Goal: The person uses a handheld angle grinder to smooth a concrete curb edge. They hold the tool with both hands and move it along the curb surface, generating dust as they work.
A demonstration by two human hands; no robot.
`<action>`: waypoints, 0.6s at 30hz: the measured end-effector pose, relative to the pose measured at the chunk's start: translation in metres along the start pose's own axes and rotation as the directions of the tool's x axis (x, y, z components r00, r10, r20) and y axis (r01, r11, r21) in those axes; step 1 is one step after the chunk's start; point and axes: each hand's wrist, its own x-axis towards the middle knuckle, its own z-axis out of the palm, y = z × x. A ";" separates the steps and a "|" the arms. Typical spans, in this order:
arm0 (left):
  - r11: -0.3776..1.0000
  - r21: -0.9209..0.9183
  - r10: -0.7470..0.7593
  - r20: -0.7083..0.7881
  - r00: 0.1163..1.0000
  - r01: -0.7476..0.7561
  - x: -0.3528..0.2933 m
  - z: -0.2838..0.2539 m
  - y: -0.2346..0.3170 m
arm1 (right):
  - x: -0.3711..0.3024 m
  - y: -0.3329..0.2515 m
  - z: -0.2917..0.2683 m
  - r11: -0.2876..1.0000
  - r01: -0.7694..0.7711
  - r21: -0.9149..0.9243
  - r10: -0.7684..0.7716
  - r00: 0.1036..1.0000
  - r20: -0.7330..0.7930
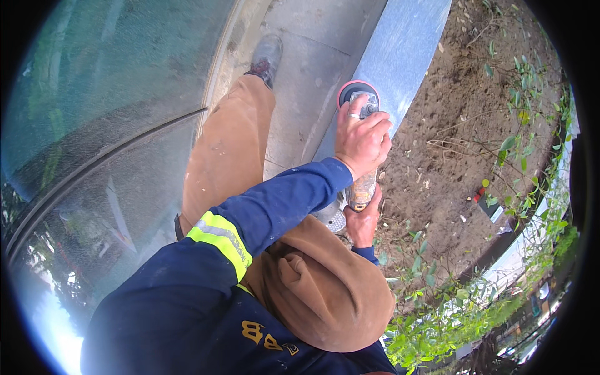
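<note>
My left hand (364, 136) grips the front of an angle grinder (362, 190), close to its head. Behind it, my right hand (364, 222) is wrapped round the rear of the worn, yellowish body; part of it is hidden beneath the tool. At the front end is a round dark pad (345, 94) with a pink rim. The pad lies over a long, smooth, blue-grey slab (400, 56), at its left part; whether it presses flat on the surface cannot be made out. My left arm, in a navy sleeve with a reflective band, reaches across my bent knee.
Left of me stands a large glass pane (119, 69) with a dark frame bar. Grey paving (306, 69) runs between it and the slab, with my boot (267, 56) on it. Bare soil (444, 162) lies to the right, edged by leafy plants (450, 312). A perforated metal piece (336, 221) sits near my knee.
</note>
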 end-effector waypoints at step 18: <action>1.000 0.009 -0.002 -0.013 1.000 0.002 0.005 -0.003 -0.009 | 0.004 -0.007 0.004 0.999 -0.011 0.033 0.010 0.999 0.045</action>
